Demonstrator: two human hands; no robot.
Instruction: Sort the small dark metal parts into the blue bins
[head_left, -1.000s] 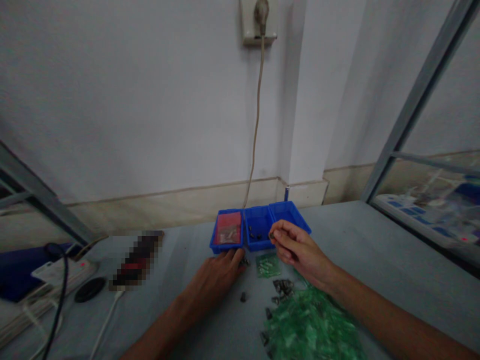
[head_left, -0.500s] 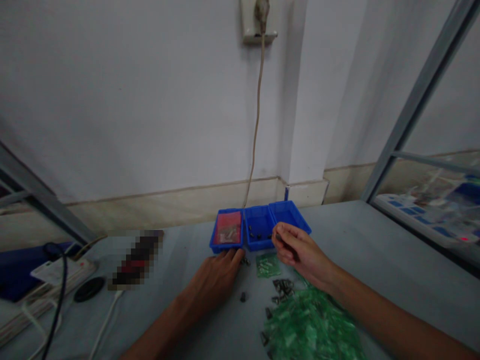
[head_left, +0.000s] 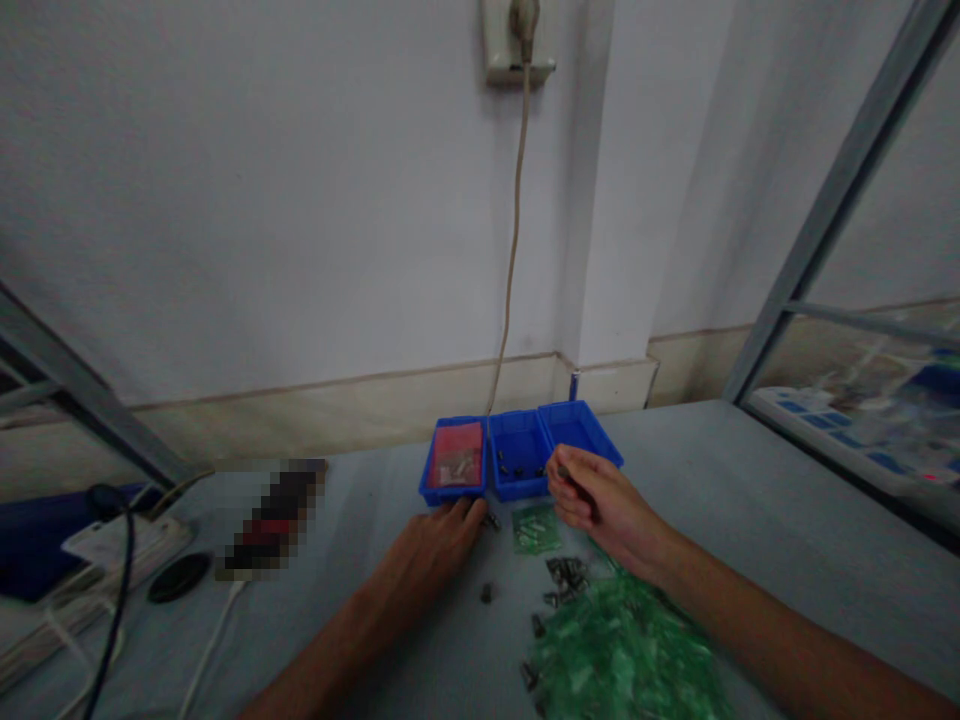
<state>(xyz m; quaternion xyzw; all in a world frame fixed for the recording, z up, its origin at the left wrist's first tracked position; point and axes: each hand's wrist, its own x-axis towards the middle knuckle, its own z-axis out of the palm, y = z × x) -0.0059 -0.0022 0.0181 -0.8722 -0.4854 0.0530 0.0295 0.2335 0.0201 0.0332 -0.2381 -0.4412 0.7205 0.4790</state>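
My right hand (head_left: pixel 596 495) is raised at the front of the middle blue bin (head_left: pixel 520 491), its fingers pinched on a small dark metal piece (head_left: pixel 564 472). My left hand (head_left: pixel 442 535) rests on the table, palm down, at the front edge of the left blue bin (head_left: pixel 452 496). Its fingers reach forward and look loose, with the tips partly hidden. Beside them lies a small metal fitting (head_left: pixel 493 521). In the left bin is a pinkish-red bag (head_left: pixel 459 440); the middle bin holds several small dark pieces.
A large green plastic bag (head_left: pixel 630 650) lies near me, with a pile of metal fittings (head_left: pixel 566 575) by it. A small green bag (head_left: pixel 535 529) is between my hands. At left are a black round disc (head_left: pixel 178 578), a white cable (head_left: pixel 214 640) and a power strip (head_left: pixel 161 545).
My right hand has shifted very slightly right, and the piece in its fingers shows at a different angle. The fitting beside my left fingers looks slightly moved. My left hand stays in place.
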